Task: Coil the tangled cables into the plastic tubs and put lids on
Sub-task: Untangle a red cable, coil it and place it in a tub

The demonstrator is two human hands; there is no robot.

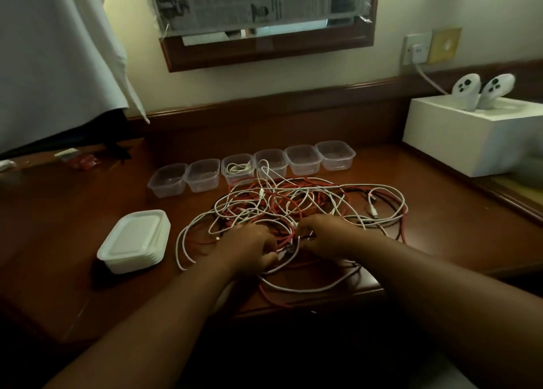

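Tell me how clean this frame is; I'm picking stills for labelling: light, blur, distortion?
Head view: dim and warm, brightest on the wall top left; foreground forearms and table edge fall into shadow. Wide-angle bending curves the table's back rail. The cables and tubs are fairly sharp; the controllers at right look smeared. Left hand, right hand readable.

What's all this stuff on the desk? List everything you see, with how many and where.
Plastic tubs: six, clear, in a row behind the tangle; the third from the left holds a coiled white cable.
Tangled cables: many, white, red and black, mid-desk.
Lids: one stack, white, left of the tangle.
Box: one, white, far right.
Controllers: two, white, on the box.
Wall socket: one, white, with a plug in it.
Desk: brown wood.
Left hand: grip on cables.
Right hand: grip on cables.
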